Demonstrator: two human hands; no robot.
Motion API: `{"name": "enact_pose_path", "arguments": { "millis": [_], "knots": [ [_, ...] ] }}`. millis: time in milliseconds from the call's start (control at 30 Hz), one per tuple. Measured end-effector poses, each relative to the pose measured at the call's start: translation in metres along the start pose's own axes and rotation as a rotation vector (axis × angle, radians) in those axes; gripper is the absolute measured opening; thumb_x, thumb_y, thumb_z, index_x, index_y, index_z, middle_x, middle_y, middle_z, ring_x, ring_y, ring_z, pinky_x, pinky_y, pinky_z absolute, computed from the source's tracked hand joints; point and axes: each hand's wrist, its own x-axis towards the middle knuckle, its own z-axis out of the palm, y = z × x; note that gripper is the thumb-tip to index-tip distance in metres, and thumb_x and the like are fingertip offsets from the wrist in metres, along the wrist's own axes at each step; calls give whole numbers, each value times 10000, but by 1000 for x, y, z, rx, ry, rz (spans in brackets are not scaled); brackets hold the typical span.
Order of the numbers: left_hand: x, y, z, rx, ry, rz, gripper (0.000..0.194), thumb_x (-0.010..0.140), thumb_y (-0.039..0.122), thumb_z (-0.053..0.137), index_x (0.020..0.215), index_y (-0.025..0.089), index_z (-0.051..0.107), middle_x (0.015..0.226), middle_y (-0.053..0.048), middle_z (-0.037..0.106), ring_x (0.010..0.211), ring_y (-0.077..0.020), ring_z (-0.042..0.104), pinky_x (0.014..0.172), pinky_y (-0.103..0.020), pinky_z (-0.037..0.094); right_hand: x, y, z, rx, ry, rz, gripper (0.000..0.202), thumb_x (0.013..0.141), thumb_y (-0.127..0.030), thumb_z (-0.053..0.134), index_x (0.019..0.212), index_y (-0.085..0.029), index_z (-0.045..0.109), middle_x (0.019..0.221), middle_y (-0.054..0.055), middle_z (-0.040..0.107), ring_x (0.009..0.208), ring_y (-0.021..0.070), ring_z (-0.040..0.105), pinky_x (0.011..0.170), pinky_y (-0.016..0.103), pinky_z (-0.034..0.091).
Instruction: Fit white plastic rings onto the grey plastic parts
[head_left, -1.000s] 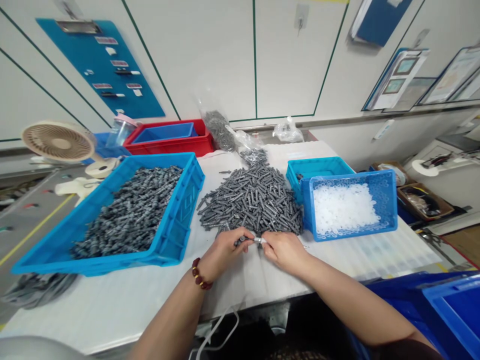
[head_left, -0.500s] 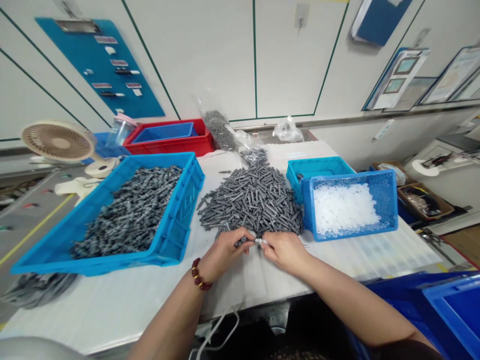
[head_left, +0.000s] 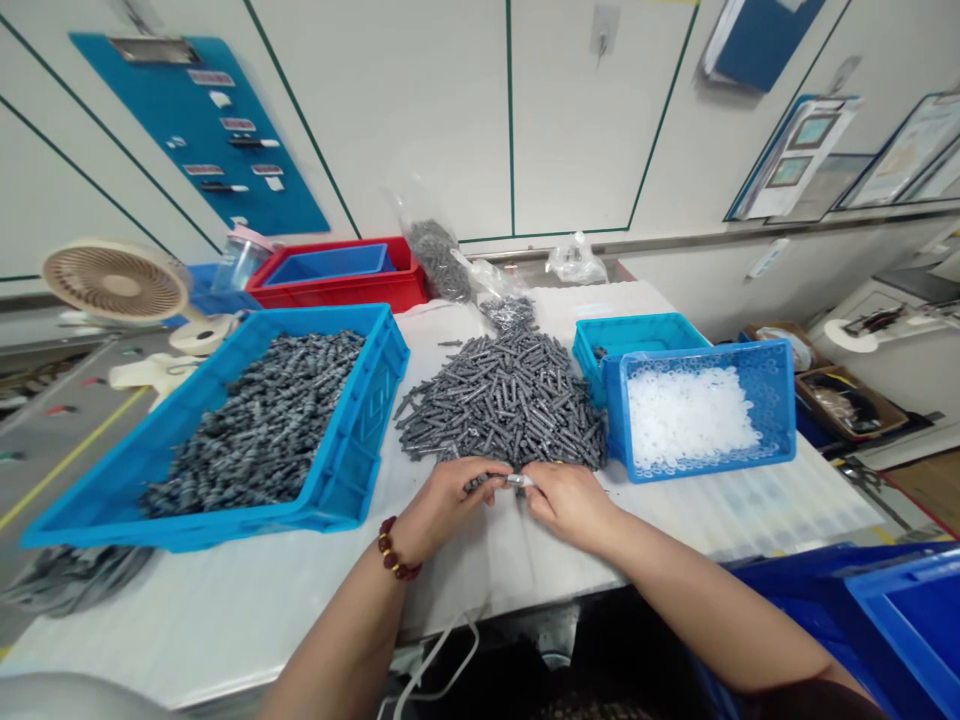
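Observation:
Between the fingers of my left hand (head_left: 457,497) is a slim grey ribbed plastic part (head_left: 477,483), partly hidden by the fingers. My right hand (head_left: 568,502) pinches a small white translucent piece (head_left: 528,480) at the part's right end, where the two meet. Thumb and fingers of both hands are closed, nearly touching each other. Just beyond them lies a heap of similar grey parts (head_left: 510,395) on the white-covered table (head_left: 480,575). To the right, a tilted blue bin (head_left: 701,468) holds many small white ring-like pieces (head_left: 690,415).
On the left stands a large blue crate (head_left: 356,440) full of grey parts, with a fan (head_left: 120,283) behind it. A teal bin (head_left: 641,332) sits behind the white pieces. Plastic bags (head_left: 439,260) and a red crate (head_left: 337,295) line the back. A white cable (head_left: 442,655) hangs at the front edge.
My hands have shifted only slightly. The left fingers have flattened over the grey part, and the dark tip seen between the hands no longer shows clearly beside the white piece.

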Motion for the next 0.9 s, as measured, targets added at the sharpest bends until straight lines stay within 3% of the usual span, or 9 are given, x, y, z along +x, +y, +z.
{"name": "enact_pose_path", "arguments": {
  "millis": [767,900],
  "knots": [
    [-2,2,2,-46,-5,32,206,831,277,526,901,178,693,661,-24,674,592,-128,601,641,-237,480,0,0,4,-131,72,161,386,861,-515,425,768,-210,642,728,42,693,681,177,622,554,247,277],
    [-2,4,-5,-149,44,-75,193,792,284,572,885,170,697,676,-35,678,588,-131,592,598,-237,473,-1,0,1,-127,67,195,342,866,-472,432,768,-213,634,751,38,695,700,176,620,560,250,284]
  ]
}}
